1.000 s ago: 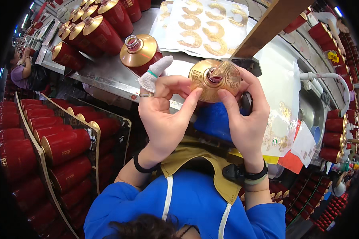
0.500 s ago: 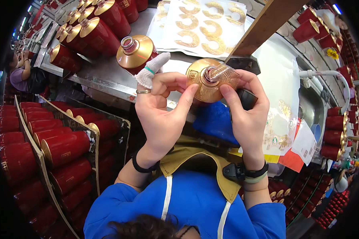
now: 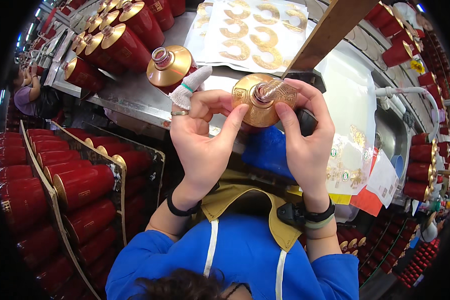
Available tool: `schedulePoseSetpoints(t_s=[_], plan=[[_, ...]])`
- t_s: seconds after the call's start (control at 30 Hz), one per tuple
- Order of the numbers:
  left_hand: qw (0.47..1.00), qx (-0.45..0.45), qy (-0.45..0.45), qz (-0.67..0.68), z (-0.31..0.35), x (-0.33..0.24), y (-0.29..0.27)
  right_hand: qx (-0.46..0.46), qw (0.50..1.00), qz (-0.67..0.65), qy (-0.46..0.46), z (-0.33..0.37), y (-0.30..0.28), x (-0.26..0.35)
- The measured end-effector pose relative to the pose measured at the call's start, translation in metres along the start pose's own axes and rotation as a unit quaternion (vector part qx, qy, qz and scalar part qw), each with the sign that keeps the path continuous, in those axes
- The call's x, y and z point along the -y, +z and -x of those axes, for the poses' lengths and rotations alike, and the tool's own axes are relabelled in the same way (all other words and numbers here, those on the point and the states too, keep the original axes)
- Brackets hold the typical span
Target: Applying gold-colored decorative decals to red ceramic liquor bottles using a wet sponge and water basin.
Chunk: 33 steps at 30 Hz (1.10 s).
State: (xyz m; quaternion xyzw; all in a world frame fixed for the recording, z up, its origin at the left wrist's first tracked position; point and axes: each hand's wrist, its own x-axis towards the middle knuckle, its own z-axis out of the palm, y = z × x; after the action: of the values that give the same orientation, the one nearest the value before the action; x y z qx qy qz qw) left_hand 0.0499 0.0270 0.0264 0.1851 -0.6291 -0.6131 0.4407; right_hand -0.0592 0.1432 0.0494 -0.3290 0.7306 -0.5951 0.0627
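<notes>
A red bottle with a gold shoulder [image 3: 259, 118] and an uncapped neck is between my hands. Around the neck lies a curved, gold-patterned decal [image 3: 283, 94]. My left hand [image 3: 201, 131] grips the bottle's left side, thumb on the shoulder and a white cloth finger cot [image 3: 192, 86] on one raised finger. On the opposite side, my right hand [image 3: 309, 137] presses its thumb near the shoulder's edge, with its fingers at the decal's outer rim. The bottle's body is mostly hidden beneath. Another uncapped red and gold bottle [image 3: 177, 70] stands just left.
White sheets [image 3: 216, 49] bearing C-shaped gold decals lie at the far side. A wooden bar [image 3: 330, 35] slants over the table. More red bottles [image 3: 127, 47] stand far left; racks of them [image 3: 80, 187] fill the lower left. A sink [image 3: 392, 132] is at right.
My right hand has shifted slightly left, its index fingertip now on the decal's outer edge. The decal's right end looks closer to the shoulder. My left hand has barely moved.
</notes>
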Motion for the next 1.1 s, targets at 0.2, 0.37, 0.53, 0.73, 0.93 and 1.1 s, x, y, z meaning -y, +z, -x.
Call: schedulePoseSetpoints(t_s=[0.2, 0.37, 0.53, 0.73, 0.93, 1.1], plan=[[1.000, 0.010, -0.002, -0.009, 0.0014, 0.0003, -0.0010, 0.007, 1.000, -0.014, 0.011, -0.0002, -0.0005, 0.0005], [1.000, 0.013, -0.014, -0.016, 0.0004, 0.0022, -0.0024, 0.009, 1.000, -0.008, 0.009, 0.0001, -0.0017, 0.0016], [1.000, 0.011, -0.004, -0.010, 0.0010, 0.0035, -0.0017, 0.006, 1.000, -0.026, 0.011, -0.0001, -0.0002, 0.0000], [1.000, 0.014, -0.007, -0.014, 0.0002, 0.0041, -0.0019, 0.005, 0.999, -0.036, 0.015, 0.0000, 0.0000, -0.0008], [1.000, 0.018, -0.008, -0.003, -0.0001, 0.0013, -0.0003, 0.009, 0.999, -0.033, 0.032, 0.0004, -0.0008, 0.0004], [1.000, 0.008, -0.018, -0.002, 0.0000, 0.0015, 0.0001, 0.005, 0.999, -0.024, 0.025, -0.0003, -0.0005, 0.0000]])
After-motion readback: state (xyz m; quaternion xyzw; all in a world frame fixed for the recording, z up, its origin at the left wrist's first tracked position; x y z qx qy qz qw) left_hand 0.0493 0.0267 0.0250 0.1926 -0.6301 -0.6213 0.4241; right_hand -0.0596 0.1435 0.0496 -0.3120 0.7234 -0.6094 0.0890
